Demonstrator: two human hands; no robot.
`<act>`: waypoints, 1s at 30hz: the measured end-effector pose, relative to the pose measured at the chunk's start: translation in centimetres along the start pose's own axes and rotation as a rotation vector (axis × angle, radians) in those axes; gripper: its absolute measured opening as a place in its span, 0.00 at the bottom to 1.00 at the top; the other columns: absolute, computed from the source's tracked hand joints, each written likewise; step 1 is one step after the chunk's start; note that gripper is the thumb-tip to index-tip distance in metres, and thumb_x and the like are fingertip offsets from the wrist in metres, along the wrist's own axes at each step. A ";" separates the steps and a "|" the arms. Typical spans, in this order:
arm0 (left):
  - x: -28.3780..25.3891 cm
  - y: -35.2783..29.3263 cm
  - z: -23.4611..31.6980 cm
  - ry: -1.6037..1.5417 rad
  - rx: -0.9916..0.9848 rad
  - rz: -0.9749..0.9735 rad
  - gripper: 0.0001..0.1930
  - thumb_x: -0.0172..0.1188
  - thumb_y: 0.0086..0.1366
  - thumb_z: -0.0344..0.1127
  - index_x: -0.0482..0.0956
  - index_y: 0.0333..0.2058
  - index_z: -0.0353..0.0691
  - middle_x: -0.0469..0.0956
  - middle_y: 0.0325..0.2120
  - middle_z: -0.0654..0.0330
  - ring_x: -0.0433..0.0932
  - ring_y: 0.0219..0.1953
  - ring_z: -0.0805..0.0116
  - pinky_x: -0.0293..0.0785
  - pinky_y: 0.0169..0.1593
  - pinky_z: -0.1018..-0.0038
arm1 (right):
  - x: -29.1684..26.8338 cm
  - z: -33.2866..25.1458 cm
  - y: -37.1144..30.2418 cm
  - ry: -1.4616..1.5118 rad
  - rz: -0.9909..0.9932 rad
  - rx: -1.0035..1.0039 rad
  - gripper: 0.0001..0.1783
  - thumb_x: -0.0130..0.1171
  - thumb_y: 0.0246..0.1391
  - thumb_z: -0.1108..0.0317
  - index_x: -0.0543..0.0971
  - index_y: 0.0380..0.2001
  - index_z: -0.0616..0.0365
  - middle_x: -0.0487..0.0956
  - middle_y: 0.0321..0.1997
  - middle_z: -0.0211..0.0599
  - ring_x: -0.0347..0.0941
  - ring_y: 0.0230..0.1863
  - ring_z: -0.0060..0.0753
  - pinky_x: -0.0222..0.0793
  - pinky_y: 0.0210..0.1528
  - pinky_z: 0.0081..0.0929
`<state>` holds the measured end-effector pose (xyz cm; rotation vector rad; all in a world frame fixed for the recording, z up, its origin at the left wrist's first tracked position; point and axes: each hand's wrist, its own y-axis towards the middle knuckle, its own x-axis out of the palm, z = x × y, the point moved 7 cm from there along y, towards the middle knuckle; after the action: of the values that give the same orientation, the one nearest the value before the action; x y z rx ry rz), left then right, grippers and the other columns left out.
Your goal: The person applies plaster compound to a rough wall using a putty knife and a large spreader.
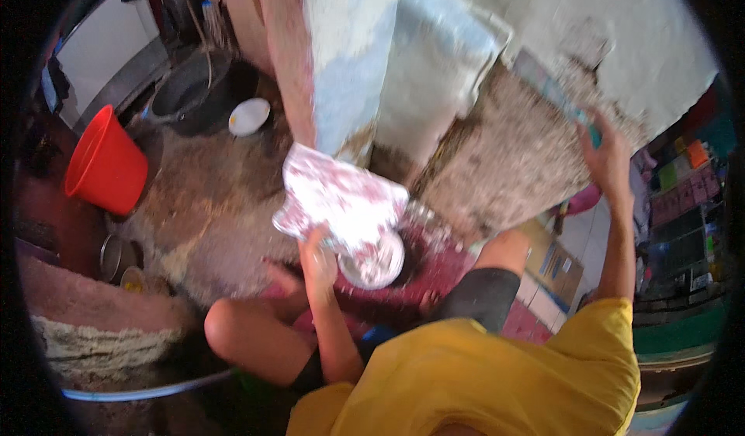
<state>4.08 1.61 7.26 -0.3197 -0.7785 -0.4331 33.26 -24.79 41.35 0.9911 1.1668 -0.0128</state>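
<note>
In my right hand [607,150] is a putty knife [552,93] with a teal handle and a broad flat blade. Its blade is up at the rough, bare patch of wall [504,156], close to the smoother plaster; whether it touches cannot be told. My left hand [317,259] grips the near edge of a flat board [341,195] smeared with white paste over a pinkish surface. Partly beneath that board, between my legs, a white tub [394,261] holds more white paste.
A red bucket [109,160] and a large black basin [182,98] stand at the left, with a white bowl [250,117] nearby. Flattened cardboard [555,265] lies right of my knee. The wall corner [314,63] juts out ahead. Shelves of goods [683,195] line the far right.
</note>
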 end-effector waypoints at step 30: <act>-1.6 0.1 0.4 0.114 -0.017 0.004 0.10 0.54 0.53 0.30 0.72 0.35 0.36 0.71 0.28 0.66 0.71 0.31 0.74 0.68 0.35 0.77 | 0.0 -1.1 2.5 0.134 0.040 -0.017 0.14 0.59 0.48 0.66 0.78 0.40 0.51 0.75 0.21 0.49 0.71 0.17 0.44 0.66 0.24 0.32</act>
<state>2.94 2.25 6.35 -0.3091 -0.6634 -0.4507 33.63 -22.60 42.94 1.0120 1.2669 0.0972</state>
